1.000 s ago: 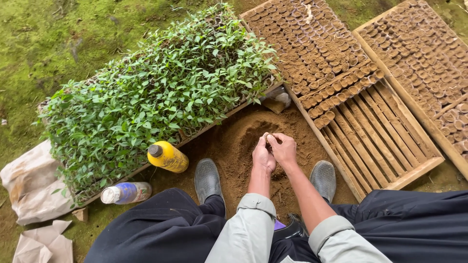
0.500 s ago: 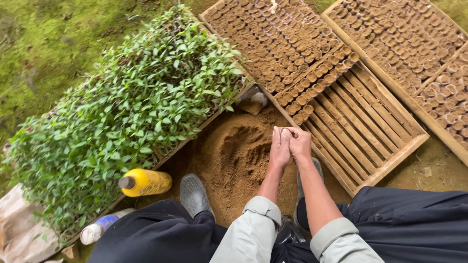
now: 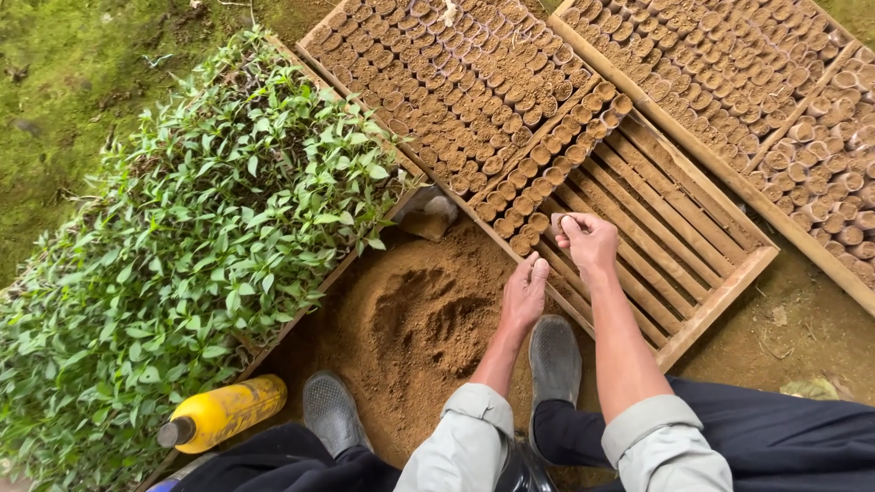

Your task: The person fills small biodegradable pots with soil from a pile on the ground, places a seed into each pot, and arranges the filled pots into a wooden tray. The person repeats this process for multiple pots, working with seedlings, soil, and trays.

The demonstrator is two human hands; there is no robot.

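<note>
While most of the wooden tray [image 3: 720, 296] at centre right holds packed rows of small soil-filled pots [image 3: 474, 91], its near half shows only bare slats, so by the look of it roughly half the filling is done and half is left. To the left, a dense bed of green seedlings [image 3: 182, 246] fills another tray. A second tray [image 3: 775, 100] at far right is crowded with pots too. Between the seedlings and the slatted tray lies a heap of loose brown soil [image 3: 419, 310], scooped into hollows. Two grey shoes [image 3: 554, 360] rest on its near edge, and a yellow bottle [image 3: 223, 412] lies at near left under the leaves.

The right hand [image 3: 591, 241] pinches a small pot [image 3: 560, 224] between thumb and fingertips, holding it over the slats just beside the last, short row of pots. The left hand [image 3: 524, 293] hangs with fingers loosely curled and partly spread over the tray's left rail, at the edge of the soil, holding nothing that can be seen.
</note>
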